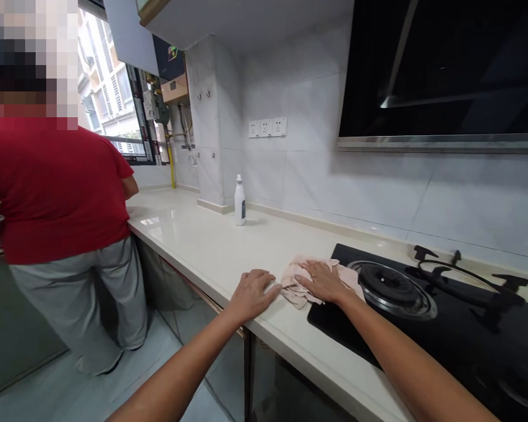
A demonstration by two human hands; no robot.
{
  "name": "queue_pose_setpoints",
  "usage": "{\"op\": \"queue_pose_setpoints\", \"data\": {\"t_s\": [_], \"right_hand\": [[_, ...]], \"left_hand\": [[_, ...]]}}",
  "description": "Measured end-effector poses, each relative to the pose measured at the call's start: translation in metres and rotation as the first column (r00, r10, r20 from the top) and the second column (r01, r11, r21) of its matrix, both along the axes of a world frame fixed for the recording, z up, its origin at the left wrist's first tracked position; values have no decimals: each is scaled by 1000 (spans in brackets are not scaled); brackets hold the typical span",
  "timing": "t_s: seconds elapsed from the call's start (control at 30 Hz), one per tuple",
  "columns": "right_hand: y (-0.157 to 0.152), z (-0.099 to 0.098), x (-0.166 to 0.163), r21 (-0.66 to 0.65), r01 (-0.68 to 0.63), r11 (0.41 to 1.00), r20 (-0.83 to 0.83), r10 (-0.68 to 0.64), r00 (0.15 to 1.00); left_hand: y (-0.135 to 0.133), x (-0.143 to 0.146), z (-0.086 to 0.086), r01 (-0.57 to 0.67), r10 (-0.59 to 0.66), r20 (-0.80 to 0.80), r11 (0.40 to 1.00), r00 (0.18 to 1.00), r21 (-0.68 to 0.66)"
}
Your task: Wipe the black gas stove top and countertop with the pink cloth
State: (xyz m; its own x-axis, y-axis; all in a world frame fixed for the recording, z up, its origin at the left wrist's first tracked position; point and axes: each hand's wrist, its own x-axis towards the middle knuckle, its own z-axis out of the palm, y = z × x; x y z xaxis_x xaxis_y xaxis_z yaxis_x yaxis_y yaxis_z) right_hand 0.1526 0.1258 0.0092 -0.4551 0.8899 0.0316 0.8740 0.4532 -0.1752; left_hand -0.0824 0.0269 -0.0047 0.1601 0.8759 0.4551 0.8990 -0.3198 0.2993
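A crumpled pale pink cloth [295,292] lies on the cream countertop [211,246], at the left edge of a black glass hob [466,334]. My right hand [323,281] lies flat on the cloth, fingers spread and pressing down. My left hand [253,293] rests palm down on the counter just left of the cloth, near the front edge, with its fingertips touching the cloth's edge.
A white bottle with a dark label [240,201] stands near the tiled wall. The hob carries a round burner [393,287] and a black pan support [466,281]. A range hood [444,76] hangs above. A person in a red shirt [53,193] stands at the left.
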Motion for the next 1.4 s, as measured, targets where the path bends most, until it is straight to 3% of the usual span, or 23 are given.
{"op": "queue_pose_setpoints", "data": {"t_s": [0.37,0.57,0.7,0.83,1.0,1.13,1.23,1.4], "right_hand": [[84,-16,-45,27,95,995,31,-96,995],[93,-13,-101,-1,139,990,12,-139,990],[71,-11,-134,-30,56,998,39,-55,998],[39,-11,-142,-45,-12,999,58,15,998],[-13,-10,-129,-73,-65,995,55,69,996],[-53,-9,-115,-74,-72,995,34,75,997],[-75,-8,-104,-66,-88,994,23,90,996],[-108,-4,-87,3,-173,985,-23,174,985]], "left_hand": [[-3,-2,-13,9,-31,151,989,988,149],[0,-3,-12,-66,30,243,987,970,144],[1,-4,-13,-147,101,275,977,956,152],[4,-4,-14,-243,201,278,962,939,127],[6,-5,-11,-281,261,195,956,945,87],[-1,-2,-6,-221,218,76,974,973,39],[-13,5,-3,-201,201,-6,979,979,2],[-43,21,12,-276,271,-88,960,959,-51]]}}
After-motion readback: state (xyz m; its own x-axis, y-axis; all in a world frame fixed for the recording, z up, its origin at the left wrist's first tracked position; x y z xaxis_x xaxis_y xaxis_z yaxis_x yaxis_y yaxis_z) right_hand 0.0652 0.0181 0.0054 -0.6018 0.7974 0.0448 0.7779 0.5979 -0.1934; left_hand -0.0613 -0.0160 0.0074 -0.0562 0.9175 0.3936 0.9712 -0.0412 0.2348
